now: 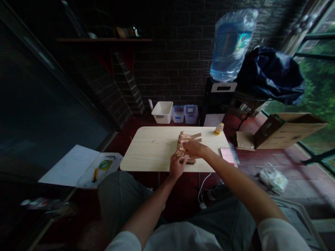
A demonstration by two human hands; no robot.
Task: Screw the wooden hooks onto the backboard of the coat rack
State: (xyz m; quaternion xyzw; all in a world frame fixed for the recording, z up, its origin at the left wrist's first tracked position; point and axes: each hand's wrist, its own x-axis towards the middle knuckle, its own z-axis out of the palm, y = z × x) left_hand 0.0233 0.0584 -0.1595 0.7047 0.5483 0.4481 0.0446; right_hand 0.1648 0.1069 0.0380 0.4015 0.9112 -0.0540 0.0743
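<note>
A small wooden assembly of light-brown pieces (197, 136) lies on the pale table (149, 148), right of its middle. At its near left side my left hand (177, 166) has its fingers against the wood, thumb and fingers apart around an edge. From the right, my right hand (193, 148) reaches over the assembly, its fingers closed on something small and yellow whose shape is mostly hidden. Both hands nearly meet over the wooden pieces, and they cover part of them.
A yellow-capped bottle (219, 129) stands at the table's back right corner, and a pink sheet (227, 155) lies at the right edge. Beyond the table are a white bin (162, 112) and blue bins (191, 113). An open case (90, 169) sits left, a cardboard box (285, 132) right.
</note>
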